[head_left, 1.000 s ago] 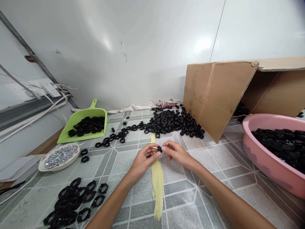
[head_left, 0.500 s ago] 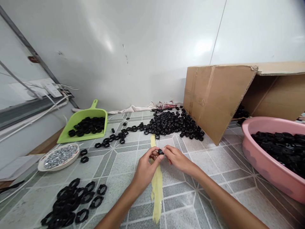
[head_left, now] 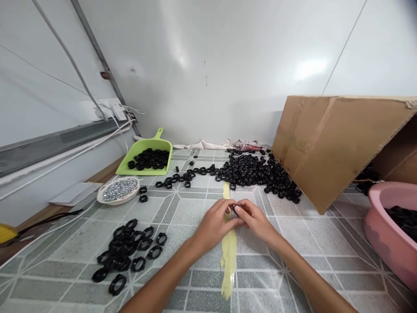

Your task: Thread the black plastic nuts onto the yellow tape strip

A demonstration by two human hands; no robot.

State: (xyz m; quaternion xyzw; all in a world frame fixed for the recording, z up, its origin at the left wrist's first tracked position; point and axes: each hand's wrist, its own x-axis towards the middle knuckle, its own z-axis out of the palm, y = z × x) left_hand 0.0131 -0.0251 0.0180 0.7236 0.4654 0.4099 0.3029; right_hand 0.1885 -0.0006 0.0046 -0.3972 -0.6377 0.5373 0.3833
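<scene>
My left hand (head_left: 216, 221) and my right hand (head_left: 256, 218) meet in the middle of the tiled surface, fingertips pinched together on one small black plastic part (head_left: 235, 209). Both hands hover just above a strip of yellow tape (head_left: 229, 256) stuck along the tiles. A large heap of the same small black parts (head_left: 257, 171) lies beyond my hands. A group of bigger black hex rings (head_left: 125, 252) lies to my left.
A green dustpan (head_left: 147, 153) with black parts lies at the back left, a white bowl of silver metal pieces (head_left: 117, 191) next to it. A tipped cardboard box (head_left: 332, 143) and a pink basin (head_left: 389, 230) of black parts stand to the right. Cables run along the left wall.
The view has swung to the left, so the box and basin sit further right. My hands stay joined on the small black part and have shifted slightly toward me.
</scene>
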